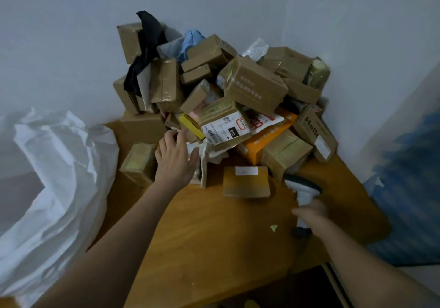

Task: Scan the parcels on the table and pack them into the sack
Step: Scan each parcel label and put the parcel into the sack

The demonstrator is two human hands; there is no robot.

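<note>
A heap of several brown cardboard parcels (254,86) is stacked in the far corner of a wooden table (214,231). My left hand (176,157) reaches toward the front of the heap with fingers straight, holding nothing, close to a yellow box (190,124) and a labelled parcel (226,127). My right hand (312,213) grips the handle of a white barcode scanner (303,189), whose head points at the heap. A small flat brown parcel (246,181) with a white label lies alone in front of the pile. The white sack (59,176) stands open at the left.
An orange box (266,139) and a box marked "Hello" (314,131) lie at the pile's right. Black and white plastic bags are mixed into the heap. A blue mass (409,188) borders the table on the right. Walls close off the corner.
</note>
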